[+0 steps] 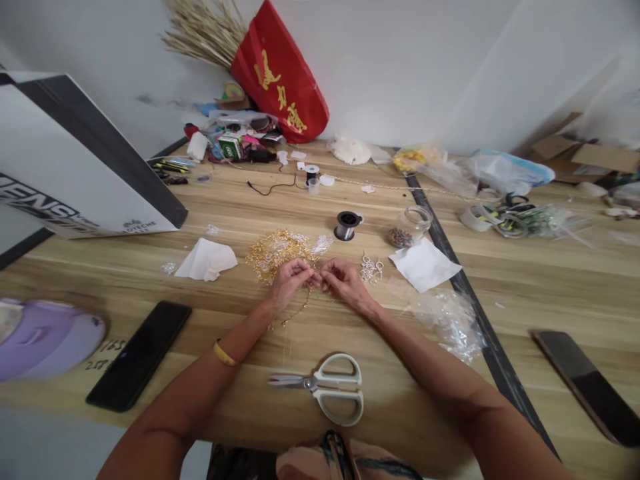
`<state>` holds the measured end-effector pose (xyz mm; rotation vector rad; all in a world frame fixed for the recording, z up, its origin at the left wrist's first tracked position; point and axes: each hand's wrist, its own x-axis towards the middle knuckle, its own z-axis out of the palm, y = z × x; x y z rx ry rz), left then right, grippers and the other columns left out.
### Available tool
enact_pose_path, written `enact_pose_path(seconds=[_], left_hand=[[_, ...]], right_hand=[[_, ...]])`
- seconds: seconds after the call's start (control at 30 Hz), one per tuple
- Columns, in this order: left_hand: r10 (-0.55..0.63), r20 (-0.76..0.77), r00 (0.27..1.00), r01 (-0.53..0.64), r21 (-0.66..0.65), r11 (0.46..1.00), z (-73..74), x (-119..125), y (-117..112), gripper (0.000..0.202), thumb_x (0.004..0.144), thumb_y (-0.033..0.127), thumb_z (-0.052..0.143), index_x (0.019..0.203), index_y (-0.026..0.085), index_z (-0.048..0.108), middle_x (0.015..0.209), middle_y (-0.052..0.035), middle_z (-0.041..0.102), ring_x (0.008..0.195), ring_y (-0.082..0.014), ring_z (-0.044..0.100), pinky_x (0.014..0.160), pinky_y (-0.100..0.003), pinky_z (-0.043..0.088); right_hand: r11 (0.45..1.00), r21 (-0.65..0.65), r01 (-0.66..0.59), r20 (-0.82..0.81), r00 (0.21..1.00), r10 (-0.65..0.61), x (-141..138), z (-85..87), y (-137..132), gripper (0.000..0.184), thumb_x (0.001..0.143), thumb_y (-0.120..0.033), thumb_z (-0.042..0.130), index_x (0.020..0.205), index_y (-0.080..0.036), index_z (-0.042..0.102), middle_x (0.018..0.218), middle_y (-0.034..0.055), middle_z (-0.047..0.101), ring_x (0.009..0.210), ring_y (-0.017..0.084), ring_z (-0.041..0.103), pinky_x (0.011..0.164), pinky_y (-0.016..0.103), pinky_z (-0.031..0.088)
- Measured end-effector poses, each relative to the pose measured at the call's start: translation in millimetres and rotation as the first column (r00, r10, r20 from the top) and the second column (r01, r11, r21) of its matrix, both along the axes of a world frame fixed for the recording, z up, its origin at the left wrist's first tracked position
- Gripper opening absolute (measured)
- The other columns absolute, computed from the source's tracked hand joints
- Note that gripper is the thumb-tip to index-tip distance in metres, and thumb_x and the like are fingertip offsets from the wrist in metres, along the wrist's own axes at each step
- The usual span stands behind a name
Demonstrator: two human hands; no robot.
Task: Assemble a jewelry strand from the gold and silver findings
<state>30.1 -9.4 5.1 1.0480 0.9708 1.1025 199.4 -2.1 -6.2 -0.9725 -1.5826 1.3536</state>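
Nearest me lies one pair of scissors (340,388), and beyond it one gold beaded strand (285,323) trails from my left hand (289,281), the nearer one, its long axis slanting back toward me and leftward. My left fingertips seem to pinch its upper end; my right hand (345,281) is pinched closed just beside, on what I cannot tell. Around us: one gold heap (265,255), one jar (411,228), two phones (140,357).
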Motion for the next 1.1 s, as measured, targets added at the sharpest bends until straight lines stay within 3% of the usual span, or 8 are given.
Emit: enact_pose_path(seconds=[0.23,0.53,1.1], left_hand=[[-0.011,0.012,1.0,0.011,-0.03,0.999,-4.1,-1.8,1.5,0.031,0.067,0.036,0.075,0.075,0.014,0.054,0.07,-0.0046,0.072,0.058,-0.0148,0.066,0.055,-0.024,0.049],[-0.043,0.05,0.998,0.046,-0.05,0.998,-5.7,-2.8,2.4,0.028,0.066,0.033,0.076,0.078,0.013,0.061,0.071,-0.0053,0.071,0.06,-0.014,0.065,0.058,-0.024,0.048],[-0.033,-0.129,0.991,0.037,0.031,0.999,-2.1,-1.3,1.8,0.026,0.062,0.033,0.077,0.069,0.014,0.061,0.059,-0.0009,0.065,0.054,-0.0132,0.062,0.049,-0.022,0.046]], right_hand=[[1.0,-0.025,0.01,-0.016,1.0,-0.011,-0.6,0.8,0.1,0.028,0.08,-0.043,0.062,0.082,-0.017,0.053,0.057,-0.0037,0.054,0.045,0.008,0.048,0.041,0.02,0.037],[0.999,-0.036,0.01,-0.034,0.999,-0.011,-0.7,-1.6,0.8,0.028,0.079,-0.043,0.063,0.082,-0.016,0.053,0.06,-0.0028,0.056,0.046,0.009,0.049,0.043,0.021,0.038],[0.999,0.045,-0.01,0.075,0.997,0.006,0.7,3.6,-2.0,0.027,0.081,-0.043,0.06,0.081,-0.017,0.055,0.057,-0.0024,0.055,0.047,0.01,0.048,0.044,0.021,0.037]])
